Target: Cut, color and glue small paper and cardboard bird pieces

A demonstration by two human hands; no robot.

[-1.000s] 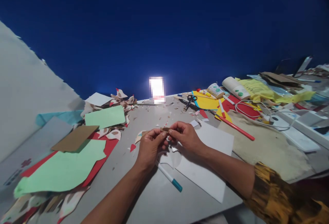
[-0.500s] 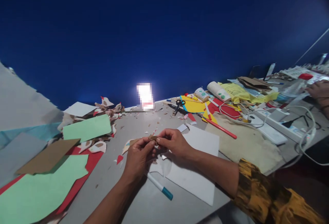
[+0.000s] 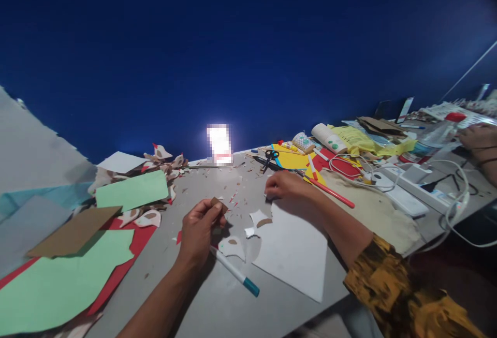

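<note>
My left hand pinches a small brown paper piece between thumb and fingers. My right hand is closed, its fingers curled down at the top edge of a white sheet; what they hold, if anything, is mostly hidden. Below the left hand lie a white bird-shaped cutout with a brown patch and a white marker with a teal cap. Small white scraps and a curved brown scrap rest between the hands. Black scissors lie just beyond my right hand.
On the left are green paper, brown card and several bird cutouts. To the right lie a red pen, yellow paper, a power strip with white cables and a bottle. Another person's hand shows at far right.
My right hand has let go of the brown piece and moved right and away, to the white sheet's top edge. The left hand keeps the piece and has shifted slightly left.
</note>
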